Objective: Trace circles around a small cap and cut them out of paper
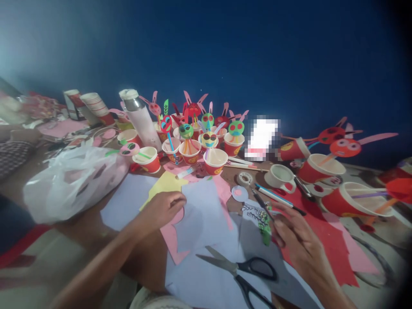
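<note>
My right hand is closed round a dark pen at the right of the papers. Its tip points up and to the left. Just beside these fingers lies a patterned paper piece with dark leaf-like drawings, and a green cut-out is by it. My left hand has its fingers curled at the left edge of a pale blue sheet; what they pinch, if anything, is hidden. Under and around it are yellow paper and cut pink paper. Black-handled scissors lie with blades apart in front.
Red paper cups with colourful paper faces on sticks stand at the back. A white flask leans beside them. A plastic bag sits left. A mug, a tape roll and red paper are at right.
</note>
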A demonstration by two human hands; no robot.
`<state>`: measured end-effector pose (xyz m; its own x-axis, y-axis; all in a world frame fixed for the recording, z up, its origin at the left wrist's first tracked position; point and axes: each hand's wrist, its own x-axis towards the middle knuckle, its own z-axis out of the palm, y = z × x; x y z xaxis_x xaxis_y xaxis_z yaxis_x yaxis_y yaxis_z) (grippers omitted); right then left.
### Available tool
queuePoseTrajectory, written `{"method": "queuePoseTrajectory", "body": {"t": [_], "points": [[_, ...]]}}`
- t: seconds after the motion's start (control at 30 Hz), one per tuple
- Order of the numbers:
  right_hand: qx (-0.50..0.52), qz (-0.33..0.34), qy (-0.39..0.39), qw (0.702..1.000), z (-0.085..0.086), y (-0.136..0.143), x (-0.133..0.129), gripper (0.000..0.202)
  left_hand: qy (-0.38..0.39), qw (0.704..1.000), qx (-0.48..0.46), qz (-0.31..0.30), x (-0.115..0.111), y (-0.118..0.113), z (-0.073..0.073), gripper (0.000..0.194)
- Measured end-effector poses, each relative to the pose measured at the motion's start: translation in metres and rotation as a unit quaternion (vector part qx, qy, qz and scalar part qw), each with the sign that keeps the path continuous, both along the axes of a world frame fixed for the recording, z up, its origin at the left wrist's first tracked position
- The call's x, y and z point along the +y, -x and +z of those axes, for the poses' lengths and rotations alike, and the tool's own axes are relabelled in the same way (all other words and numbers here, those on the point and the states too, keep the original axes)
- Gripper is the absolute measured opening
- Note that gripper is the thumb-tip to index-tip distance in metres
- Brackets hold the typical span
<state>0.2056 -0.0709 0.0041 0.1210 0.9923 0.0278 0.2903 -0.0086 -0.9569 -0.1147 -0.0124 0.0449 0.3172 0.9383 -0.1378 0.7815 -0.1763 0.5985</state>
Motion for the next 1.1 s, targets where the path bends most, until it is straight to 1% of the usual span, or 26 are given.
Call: {"method": "queuePoseTrajectory", "body": {"t": [0.1, 0.17, 0.23, 0.33, 0.4, 0.5, 0.63, 0.7, 0.77, 0.83, 0.93, 0.97, 1.0, 1.03, 1.07, 1.1], "points": [[-0.012, -0.020, -0.032, 0.999, -0.003, -0.004, 0.000, 0.028, -0.066, 0.996, 0.034, 0.043, 0.012, 0.009, -0.005, 0.027], [-0.018, -0.015, -0.051, 0.998, -0.001, -0.004, 0.000, 0.023, -0.096, 0.992, 0.047, 0.062, 0.025, 0.012, -0.008, 0.027], [-0.021, -0.004, -0.061, 0.998, 0.002, -0.001, 0.001, 0.021, -0.121, 0.988, 0.058, 0.070, 0.040, 0.009, -0.009, 0.029], [-0.031, 0.008, -0.061, 0.998, 0.006, 0.003, 0.003, 0.019, -0.148, 0.984, 0.083, 0.056, 0.062, 0.000, -0.011, 0.031], [-0.036, 0.014, -0.051, 0.998, 0.007, 0.004, 0.003, 0.019, -0.158, 0.981, 0.105, 0.039, 0.072, -0.005, -0.014, 0.031], [-0.047, 0.010, -0.025, 0.999, 0.005, 0.002, 0.003, 0.022, -0.162, 0.977, 0.139, 0.028, 0.080, -0.009, -0.023, 0.032], [-0.078, 0.008, -0.008, 0.997, 0.000, -0.003, 0.003, 0.025, -0.164, 0.972, 0.167, 0.040, 0.084, -0.007, -0.032, 0.028], [-0.089, 0.016, -0.007, 0.996, -0.001, -0.003, 0.003, 0.025, -0.164, 0.971, 0.166, 0.046, 0.081, -0.003, -0.031, 0.024], [-0.088, 0.011, -0.002, 0.996, -0.001, 0.000, 0.003, 0.025, -0.161, 0.973, 0.157, 0.052, 0.072, 0.004, -0.026, 0.022], [-0.079, -0.008, 0.009, 0.997, 0.001, 0.003, 0.001, 0.025, -0.157, 0.974, 0.146, 0.066, 0.059, 0.012, -0.018, 0.023], [-0.079, -0.022, 0.017, 0.996, 0.004, 0.008, -0.003, 0.029, -0.146, 0.975, 0.121, 0.116, 0.030, 0.024, -0.008, 0.028], [-0.087, -0.026, 0.018, 0.996, 0.004, 0.008, -0.004, 0.031, -0.125, 0.977, 0.073, 0.156, 0.019, 0.027, -0.006, 0.027], [-0.094, -0.035, 0.019, 0.995, 0.004, 0.008, -0.005, 0.032, -0.094, 0.980, 0.016, 0.173, 0.008, 0.028, -0.005, 0.026], [-0.100, -0.046, 0.022, 0.994, 0.004, 0.008, -0.006, 0.033, -0.068, 0.981, -0.038, 0.178, -0.004, 0.028, -0.004, 0.024], [-0.100, -0.056, 0.025, 0.993, 0.003, 0.007, -0.007, 0.033, -0.047, 0.982, -0.076, 0.169, -0.015, 0.027, -0.004, 0.023], [-0.094, -0.061, 0.025, 0.993, 0.002, 0.007, -0.008, 0.033, -0.046, 0.981, -0.096, 0.164, -0.025, 0.025, -0.005, 0.019]]}}
